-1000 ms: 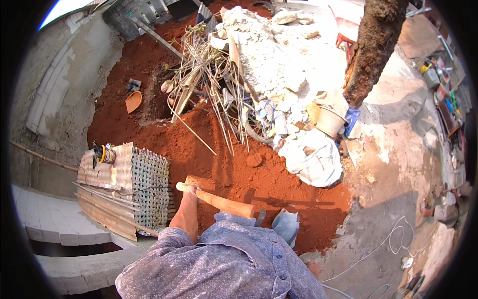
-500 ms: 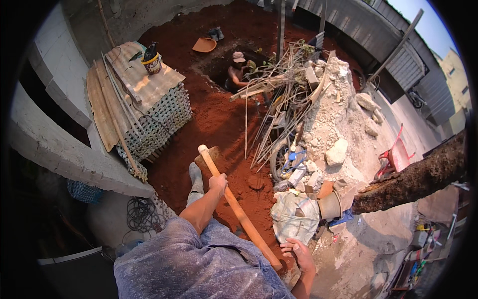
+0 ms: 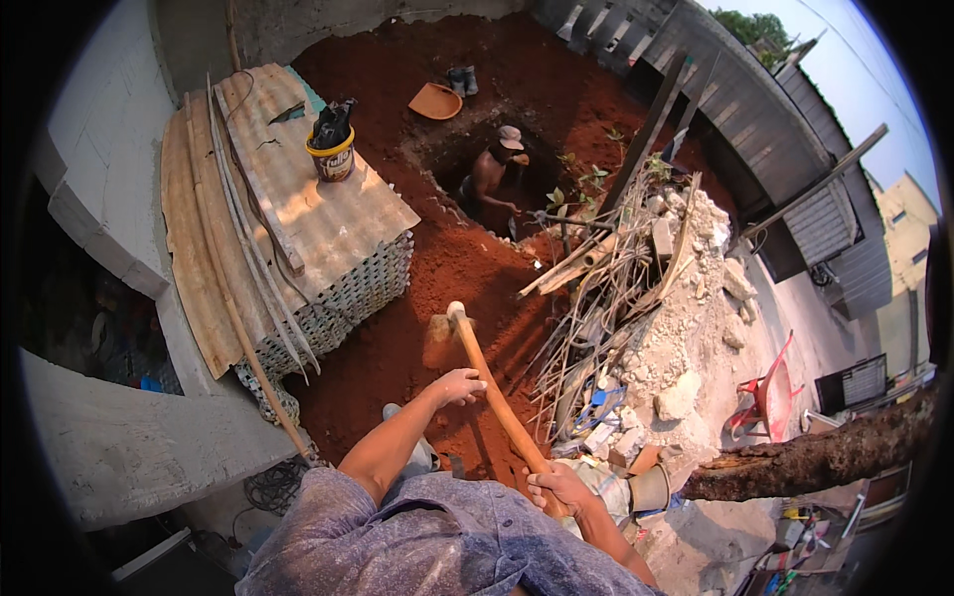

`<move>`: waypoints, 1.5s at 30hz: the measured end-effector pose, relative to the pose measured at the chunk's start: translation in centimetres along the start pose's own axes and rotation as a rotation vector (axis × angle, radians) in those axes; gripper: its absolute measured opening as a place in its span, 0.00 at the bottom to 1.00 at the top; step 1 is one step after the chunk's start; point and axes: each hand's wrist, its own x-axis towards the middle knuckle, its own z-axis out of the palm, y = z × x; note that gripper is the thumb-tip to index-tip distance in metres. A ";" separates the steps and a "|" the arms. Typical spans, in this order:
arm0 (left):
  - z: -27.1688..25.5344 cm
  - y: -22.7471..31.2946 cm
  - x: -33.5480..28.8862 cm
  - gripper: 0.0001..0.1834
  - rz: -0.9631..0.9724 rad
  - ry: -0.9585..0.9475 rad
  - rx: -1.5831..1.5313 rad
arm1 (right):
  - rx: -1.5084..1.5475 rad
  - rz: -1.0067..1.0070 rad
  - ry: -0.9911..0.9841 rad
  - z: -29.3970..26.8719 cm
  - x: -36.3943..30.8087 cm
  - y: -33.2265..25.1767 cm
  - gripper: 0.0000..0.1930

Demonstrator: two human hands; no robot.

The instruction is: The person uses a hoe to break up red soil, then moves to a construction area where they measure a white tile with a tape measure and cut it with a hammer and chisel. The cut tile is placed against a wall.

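A hoe [image 3: 502,399] slants across the middle of the view, its long wooden handle running from the far head down toward my body. Its flat, soil-stained blade [image 3: 444,341] hangs over the red earth [image 3: 373,392]. My right hand [image 3: 558,490] is wrapped around the handle near its lower end. Beside the upper half of the handle is my left hand [image 3: 457,388], fingers stretched out and not closed on the wood; whether the fingertips touch it I cannot tell.
Ahead, a co-worker [image 3: 489,179] is down in a dug pit [image 3: 527,194], near an orange basin [image 3: 435,101]. Stacked crates under corrugated sheets [image 3: 288,169] carry a bucket [image 3: 333,159] on the left. Right lie sticks [image 3: 596,288], rubble [image 3: 686,328], a log [image 3: 795,462] and a red wheelbarrow [image 3: 770,397].
My right hand, open before, has closed on the lower handle. My left hand has let go of the handle and opened. The view has shifted, and the co-worker has straightened up somewhat.
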 end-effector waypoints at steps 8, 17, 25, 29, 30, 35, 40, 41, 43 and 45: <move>-18.5 -0.2 -12.8 0.33 -0.026 0.599 -0.023 | 0.355 -0.022 -0.021 2.0 20.5 -11.7 0.07; -16.1 -22.4 -30.4 0.15 -0.655 0.740 -0.373 | 0.492 -0.146 -0.075 1.2 28.8 -24.4 0.05; -8.8 -29.4 -11.3 0.17 -0.642 1.089 -0.277 | 0.395 -0.182 0.194 -4.5 43.5 -47.2 0.04; -8.7 -22.4 -2.8 0.18 -0.474 1.012 -0.543 | 0.267 -0.118 0.158 -6.5 47.7 -54.6 0.04; -9.1 -21.0 -1.9 0.18 -0.385 0.997 -0.586 | 0.241 -0.082 0.133 -7.5 48.8 -55.8 0.04; -10.2 -13.6 -2.6 0.20 -0.050 1.047 -0.774 | 0.220 -0.009 0.023 -11.3 54.8 -63.4 0.06; -7.5 -7.8 -5.0 0.24 -0.360 1.360 -0.926 | 0.139 -0.037 0.144 -13.6 59.7 -68.3 0.07; -5.8 -7.9 -4.9 0.23 -0.375 1.418 -0.982 | 0.129 -0.060 0.166 -14.3 60.7 -69.2 0.07; -2.5 -8.5 -5.4 0.21 -0.430 1.529 -1.071 | 0.148 -0.099 0.183 -15.0 62.1 -68.8 0.08; -0.1 -8.6 -3.8 0.19 -0.500 1.530 -1.151 | 0.156 -0.035 0.236 -17.6 64.5 -70.5 0.09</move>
